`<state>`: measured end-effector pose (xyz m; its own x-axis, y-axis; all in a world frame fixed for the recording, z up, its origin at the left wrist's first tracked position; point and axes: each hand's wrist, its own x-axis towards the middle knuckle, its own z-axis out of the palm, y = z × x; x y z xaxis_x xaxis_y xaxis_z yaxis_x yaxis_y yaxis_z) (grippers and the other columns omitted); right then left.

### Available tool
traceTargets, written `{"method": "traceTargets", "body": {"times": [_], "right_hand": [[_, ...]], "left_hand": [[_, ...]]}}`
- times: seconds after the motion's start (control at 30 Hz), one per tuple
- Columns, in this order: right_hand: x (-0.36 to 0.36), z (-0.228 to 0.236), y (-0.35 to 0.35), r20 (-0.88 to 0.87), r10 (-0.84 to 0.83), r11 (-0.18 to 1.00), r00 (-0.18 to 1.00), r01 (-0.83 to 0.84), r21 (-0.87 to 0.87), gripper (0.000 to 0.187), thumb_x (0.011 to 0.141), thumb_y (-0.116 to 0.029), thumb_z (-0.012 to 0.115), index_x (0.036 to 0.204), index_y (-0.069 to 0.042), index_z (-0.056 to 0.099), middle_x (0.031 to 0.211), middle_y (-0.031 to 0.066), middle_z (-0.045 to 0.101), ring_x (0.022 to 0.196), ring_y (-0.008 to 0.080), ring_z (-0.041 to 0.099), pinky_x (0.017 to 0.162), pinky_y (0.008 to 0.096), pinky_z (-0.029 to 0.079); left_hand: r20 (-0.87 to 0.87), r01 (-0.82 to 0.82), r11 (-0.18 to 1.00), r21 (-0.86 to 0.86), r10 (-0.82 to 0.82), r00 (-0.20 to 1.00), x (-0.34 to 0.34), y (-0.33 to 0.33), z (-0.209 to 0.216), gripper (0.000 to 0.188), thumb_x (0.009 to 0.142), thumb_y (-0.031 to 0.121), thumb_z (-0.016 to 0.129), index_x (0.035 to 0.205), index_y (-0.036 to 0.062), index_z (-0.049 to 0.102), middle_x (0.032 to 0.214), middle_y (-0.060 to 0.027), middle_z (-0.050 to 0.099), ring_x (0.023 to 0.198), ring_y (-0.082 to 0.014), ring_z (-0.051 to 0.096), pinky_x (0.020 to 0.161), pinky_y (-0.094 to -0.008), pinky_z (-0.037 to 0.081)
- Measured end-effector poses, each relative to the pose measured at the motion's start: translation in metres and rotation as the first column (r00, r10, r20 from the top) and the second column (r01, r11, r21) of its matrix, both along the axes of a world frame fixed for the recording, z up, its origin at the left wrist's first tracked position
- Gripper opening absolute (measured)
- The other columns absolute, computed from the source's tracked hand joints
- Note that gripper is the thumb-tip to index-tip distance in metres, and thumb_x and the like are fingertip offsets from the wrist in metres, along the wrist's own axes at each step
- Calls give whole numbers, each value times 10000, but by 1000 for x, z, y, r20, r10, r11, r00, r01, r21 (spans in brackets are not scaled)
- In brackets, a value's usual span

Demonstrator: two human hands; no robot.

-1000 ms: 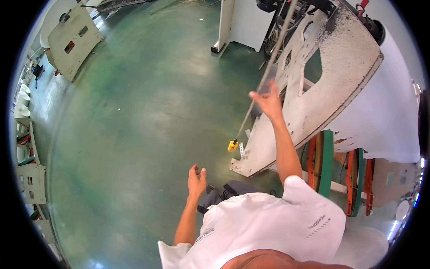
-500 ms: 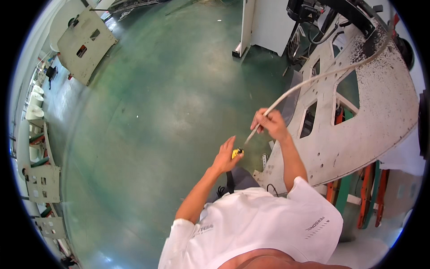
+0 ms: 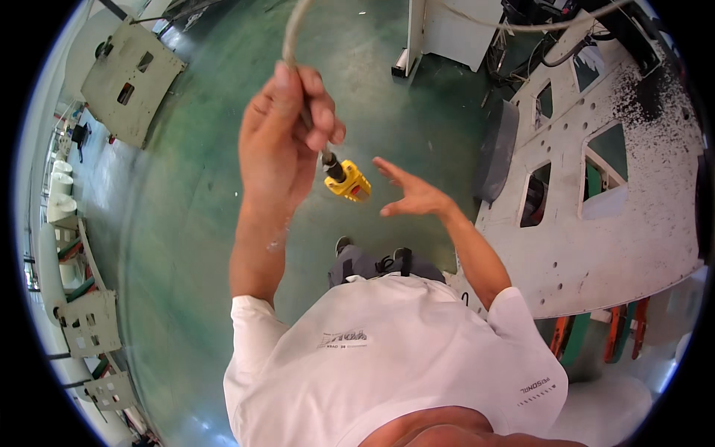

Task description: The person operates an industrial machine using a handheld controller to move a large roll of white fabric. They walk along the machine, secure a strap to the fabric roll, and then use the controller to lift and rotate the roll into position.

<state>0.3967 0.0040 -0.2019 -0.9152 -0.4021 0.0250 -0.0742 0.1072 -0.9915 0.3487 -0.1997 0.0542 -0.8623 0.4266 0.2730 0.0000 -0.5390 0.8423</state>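
Note:
My left hand (image 3: 287,130), raised close to the view, is closed around a pale grey cable (image 3: 296,33). Just below its fingers hangs the cable's end, with a black fitting (image 3: 335,170) and a small yellow pendant-like piece (image 3: 348,182) that carries a red spot. What exactly this piece is, I cannot make out. My right hand (image 3: 413,194) is beside it on the right, fingers stretched out and thumb apart, holding nothing. A gap shows between the right fingertips and the yellow piece.
At the right stands a large, pale, worn machine panel (image 3: 566,253) with cut-out openings, and a grey curved part (image 3: 497,153) beside it. A white cabinet (image 3: 454,33) is at the far side. Another pale panel (image 3: 130,82) stands far left. Green floor (image 3: 201,186) lies between.
The cable has passed from my right hand to my left. My left hand has risen and come nearer with it; the right has let go and opened. The yellow piece now hangs higher and further left.

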Motion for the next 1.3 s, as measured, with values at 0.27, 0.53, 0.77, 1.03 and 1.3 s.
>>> {"method": "traceTargets", "body": {"times": [0.27,0.53,0.77,1.03,1.3], "right_hand": [[-100,31,-95,-24,-183,975,983,178,-131,787,757,-199,849,1414,-62,437,1326,106,545,1261,214,500,1076,350,385],[-111,46,-164,79,-147,962,986,161,-221,608,808,-167,796,1323,-3,517,1131,80,632,1039,149,600,925,306,474],[-92,38,-208,314,-252,782,915,383,-491,531,921,-158,646,1380,34,462,1168,128,645,1006,169,639,872,310,514],[-63,-5,-204,334,-504,803,797,574,-158,413,946,-235,661,1297,-34,575,1120,58,662,1022,130,599,900,310,497],[1,-91,-177,423,-614,775,666,611,162,494,932,-320,650,1296,9,593,1131,94,664,1019,163,594,881,318,474]], "left_hand": [[-118,379,850,367,-361,925,-125,-79,67,228,1070,189,404,996,5,517,750,1,438,585,-69,362,631,-256,376],[85,212,814,540,-304,949,-309,-175,41,277,1066,225,431,922,7,524,698,-10,461,556,-84,399,637,-274,414],[453,-162,886,434,-59,889,-418,-181,-92,273,1069,248,419,909,48,515,686,3,431,552,-98,396,602,-296,436],[673,-120,955,270,-98,733,-427,-200,-270,107,995,103,536,898,62,512,791,-17,502,674,-144,499,600,-261,490],[829,-73,996,-41,75,554,-306,-223,-442,361,1053,404,416,1007,75,556,950,-49,609,832,-203,578,785,-382,525]]}}
